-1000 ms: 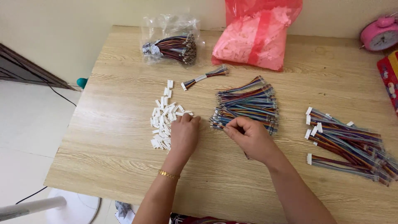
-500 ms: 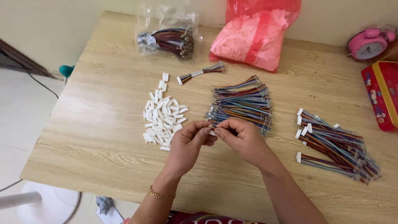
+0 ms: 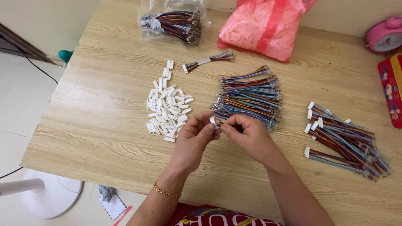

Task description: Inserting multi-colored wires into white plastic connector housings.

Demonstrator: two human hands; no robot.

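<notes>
Two hands — left hand [image 3: 197,136] pinches one white connector [image 3: 212,120] | right hand [image 3: 247,136] pinches wire ends | three loose wire piles

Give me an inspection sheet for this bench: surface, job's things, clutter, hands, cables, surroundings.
Surface: wooden table, pale grain.
Job's things: white connector pinched in left hand; right hand meets it, what it grips is hidden; loose connector pile; bare wire pile; finished wires at right.
Clutter: pink bag, clear bag of wires, small bundle, pink clock, red box.
Hands: both closed, fingertips together.
Cables: black cord on floor, left.
Surroundings: white fan base, paper scrap on floor.
</notes>
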